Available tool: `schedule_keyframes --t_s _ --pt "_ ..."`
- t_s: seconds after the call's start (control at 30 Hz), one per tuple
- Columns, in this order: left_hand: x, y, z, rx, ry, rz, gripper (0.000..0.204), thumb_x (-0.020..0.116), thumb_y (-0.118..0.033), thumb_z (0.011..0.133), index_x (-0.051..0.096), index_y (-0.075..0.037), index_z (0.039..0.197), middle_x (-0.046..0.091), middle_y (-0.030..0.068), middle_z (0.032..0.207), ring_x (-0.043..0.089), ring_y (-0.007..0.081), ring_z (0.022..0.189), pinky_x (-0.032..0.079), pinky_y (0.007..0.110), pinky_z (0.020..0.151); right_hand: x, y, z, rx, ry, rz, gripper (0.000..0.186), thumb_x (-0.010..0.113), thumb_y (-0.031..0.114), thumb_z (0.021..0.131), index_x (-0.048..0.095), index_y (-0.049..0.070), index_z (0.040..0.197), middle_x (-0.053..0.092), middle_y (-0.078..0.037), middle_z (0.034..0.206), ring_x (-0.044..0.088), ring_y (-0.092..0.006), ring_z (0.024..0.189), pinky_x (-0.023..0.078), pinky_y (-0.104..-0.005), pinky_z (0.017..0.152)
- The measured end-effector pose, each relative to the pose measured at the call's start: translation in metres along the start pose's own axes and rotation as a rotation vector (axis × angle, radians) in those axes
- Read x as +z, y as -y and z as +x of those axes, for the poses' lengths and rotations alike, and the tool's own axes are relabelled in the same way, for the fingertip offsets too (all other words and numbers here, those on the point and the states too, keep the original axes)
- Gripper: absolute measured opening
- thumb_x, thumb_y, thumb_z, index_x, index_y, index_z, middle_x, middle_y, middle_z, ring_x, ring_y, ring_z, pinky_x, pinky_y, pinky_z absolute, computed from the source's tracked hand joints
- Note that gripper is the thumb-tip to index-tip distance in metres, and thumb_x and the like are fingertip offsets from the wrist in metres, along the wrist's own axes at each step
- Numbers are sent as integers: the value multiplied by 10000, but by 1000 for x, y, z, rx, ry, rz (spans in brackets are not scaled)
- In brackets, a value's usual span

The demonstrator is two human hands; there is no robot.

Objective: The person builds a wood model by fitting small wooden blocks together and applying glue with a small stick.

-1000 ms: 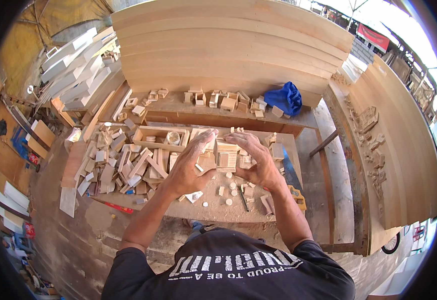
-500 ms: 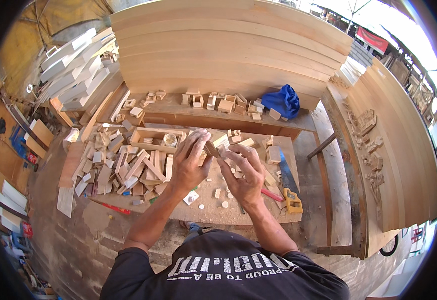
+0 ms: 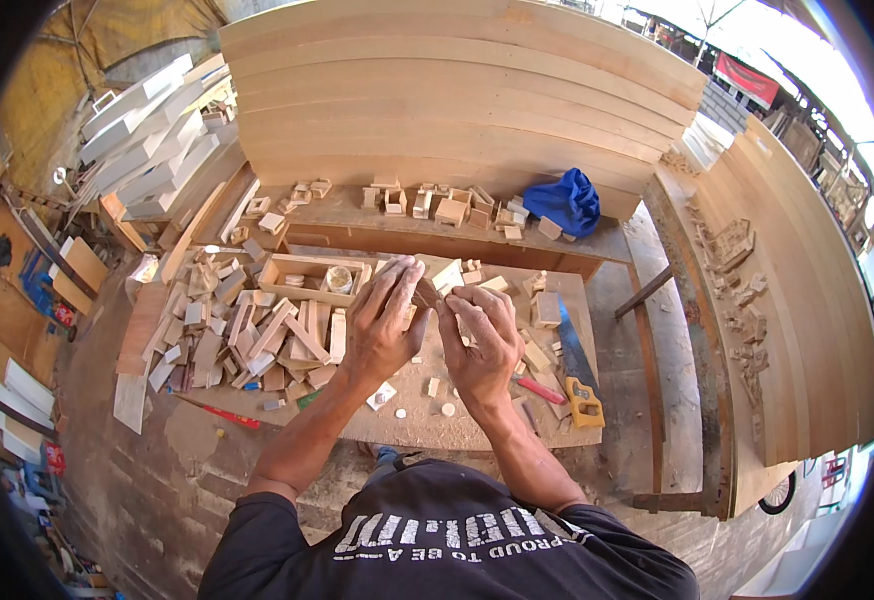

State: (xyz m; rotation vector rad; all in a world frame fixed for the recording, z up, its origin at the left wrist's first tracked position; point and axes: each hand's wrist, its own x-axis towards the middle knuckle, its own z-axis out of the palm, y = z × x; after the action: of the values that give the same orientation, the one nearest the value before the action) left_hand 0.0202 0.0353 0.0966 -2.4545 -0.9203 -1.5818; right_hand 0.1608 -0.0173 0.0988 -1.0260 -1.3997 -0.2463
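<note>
Above the middle of the workbench [image 3: 457, 425], my two hands come close together. My left hand [image 3: 385, 320] is closed, fingers bent over a small brown piece [image 3: 425, 294] that may be wood or sandpaper; the fingers cover most of it. My right hand [image 3: 482, 340] pinches at the same piece from the other side, its fingertips curled. Just beyond the fingertips shows a pale wooden block [image 3: 447, 274]; whether it is held or lies on the bench I cannot tell. Small wooden discs [image 3: 448, 409] and bits lie on the bench below my hands.
Many wood offcuts [image 3: 207, 350] heap up at the left, beside an open wooden box [image 3: 282, 264] holding a round container. A yellow-handled saw [image 3: 584, 400] and a red-handled tool [image 3: 540, 388] lie at the right. Small wooden assemblies [image 3: 452, 211] and a blue cloth [image 3: 567, 203] sit on the far ledge.
My right hand has drawn its fingers in more tightly and shifted slightly left, toward my left hand. The left hand stays nearly in place; the brown piece has turned a little.
</note>
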Motion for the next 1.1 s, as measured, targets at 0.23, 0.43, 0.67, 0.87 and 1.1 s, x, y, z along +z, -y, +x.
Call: schedule_keyframes --t_s 0.23,0.43,0.67,0.87,1.1 --pt "4 4 2 10 6 29 659 789 64 672 613 23 1306 648 190 1281 639 363 1201 540 438 1002 3 -4 3 9 -11 39 226 810 -51 761 717 19 955 705 -101 984 677 -294 924 548 -384 773" --pt "3 9 5 -43 43 -51 683 803 39 690 597 6 1341 657 183 1287 636 357 1212 529 437 1008 -4 -1 5 100 69 91 244 826 55 786 723 7 1001 658 -138 1122 653 -278 1000 534 -400 815" --pt "6 14 5 -151 105 -274 657 809 35 700 605 -9 1323 667 183 1286 648 359 1189 534 433 1003 -31 -31 9 403 149 283 406 780 184 845 681 10 1197 616 -127 1241 578 -263 1152 453 -392 979" --pt "9 11 0 -113 158 -272 654 829 29 694 613 -14 1310 661 165 1296 638 351 1198 534 431 1001 -21 -33 4 529 229 418 672 797 281 823 554 64 1411 579 -116 1321 561 -249 1162 451 -441 978" --pt "10 13 -4 -20 145 -219 688 837 33 670 615 -27 1318 659 135 1304 642 330 1179 531 427 981 -19 -31 1 608 256 496 788 798 272 820 457 73 1501 533 -121 1387 528 -238 1200 430 -427 994"
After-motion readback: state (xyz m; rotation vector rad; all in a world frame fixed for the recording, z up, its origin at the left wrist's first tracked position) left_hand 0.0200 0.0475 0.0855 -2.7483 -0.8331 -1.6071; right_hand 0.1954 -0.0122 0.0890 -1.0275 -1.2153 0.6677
